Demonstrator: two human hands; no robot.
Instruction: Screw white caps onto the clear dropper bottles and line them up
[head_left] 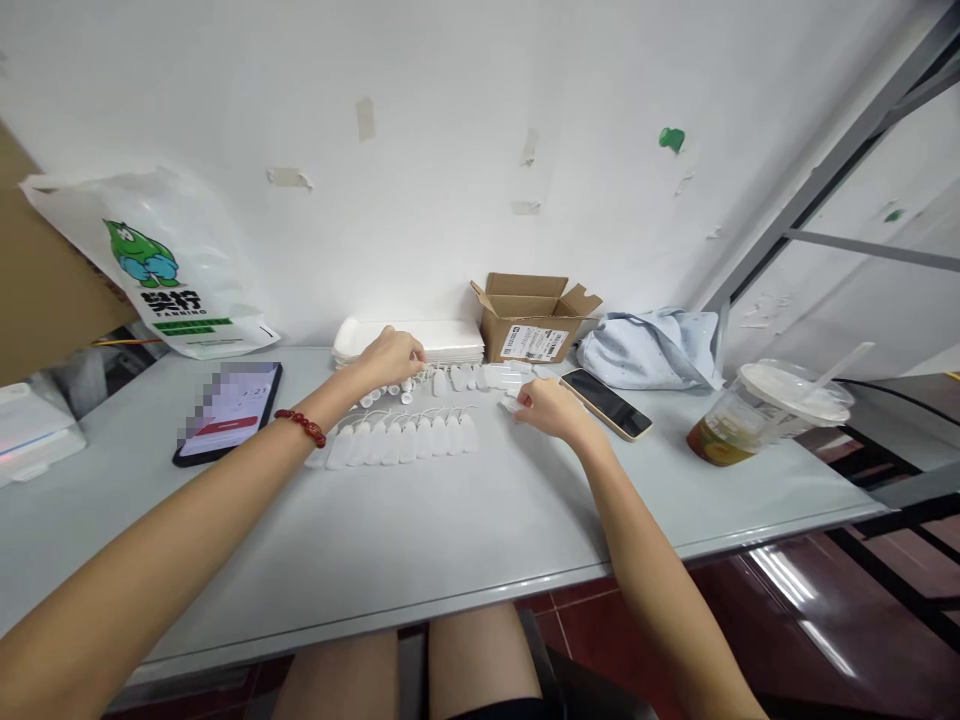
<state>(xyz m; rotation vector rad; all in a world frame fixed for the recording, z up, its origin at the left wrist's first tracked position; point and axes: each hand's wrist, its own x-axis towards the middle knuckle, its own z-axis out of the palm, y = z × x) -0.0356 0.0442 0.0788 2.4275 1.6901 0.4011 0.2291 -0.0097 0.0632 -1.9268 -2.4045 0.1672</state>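
Below the near edge of the grey surface (420,545), a seated person's bare legs (341,675) are seen, with dark red floor (592,635) to the right. Farther in, left of centre, a row of white tags (407,440) is laid flat, side by side, loops of string (429,412) at their far ends. To the left of the row, a lit phone (229,412) is set down, part of its screen blurred out. At the far right, a lidded cup (739,425) with a straw is stood, partly filled with amber drink.

Just right of the row, a small pale piece (511,405) is pinched between the thumb and fingers of the right hand (551,405). Beside that hand a dark-screened phone (609,403) is laid. Beyond the row, the left hand (390,358) is held with fingertips bent down at a second group of tags (456,379); whether anything is gripped cannot be told. A red bead bracelet (301,425) is worn on the left wrist.

Behind, against the wall (450,180), are ranged a stack of white trays (442,335), an open cardboard box (529,325) and a pale blue cloth bag (645,350). At far left, a white plastic bag (225,275) is propped, printed with a green figure.
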